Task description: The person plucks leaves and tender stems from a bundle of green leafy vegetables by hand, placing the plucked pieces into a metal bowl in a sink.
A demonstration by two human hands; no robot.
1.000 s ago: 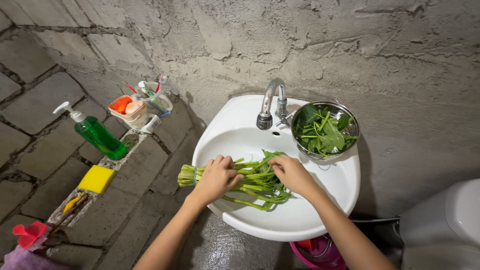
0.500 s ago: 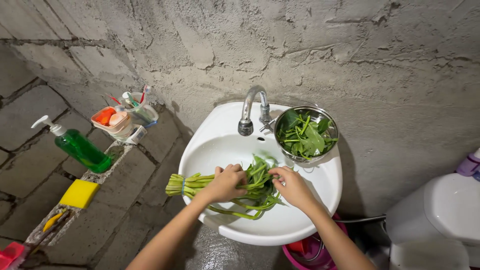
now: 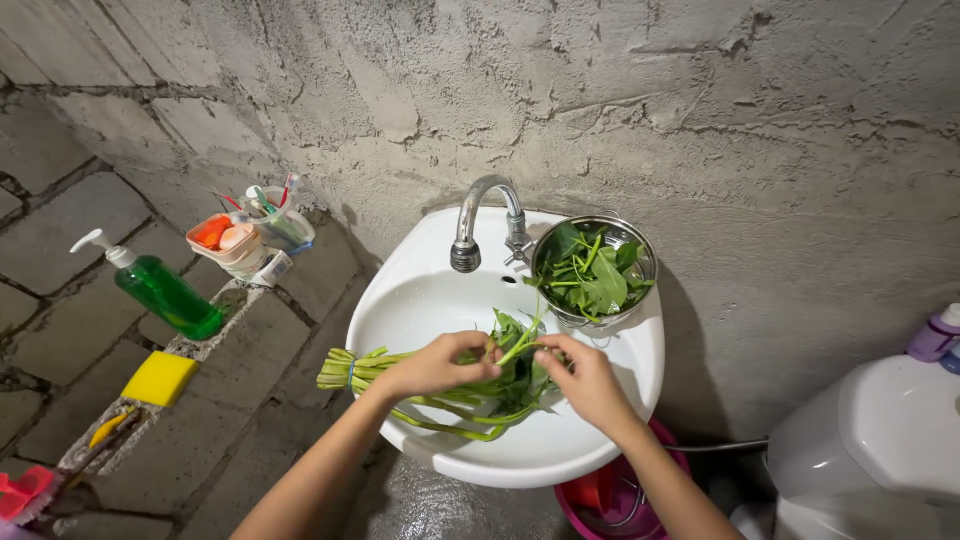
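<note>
A bunch of green leafy stalks, tied near its cut end with a blue band, lies across the white sink. My left hand grips the stalks at their middle. My right hand pinches one leafy stem at the bunch's right end and lifts its tip upward. A metal bowl holding picked green leaves sits on the sink's back right rim, just beyond my right hand.
A chrome tap arches over the basin. On the ledge at left stand a green pump bottle, a yellow sponge and a toothbrush cup. A pink bucket sits under the sink; a white toilet tank is at right.
My right hand has closed on a single stem and raised it from the bunch. My left hand slid slightly along the stalks. The view has shifted, so everything sits further left.
</note>
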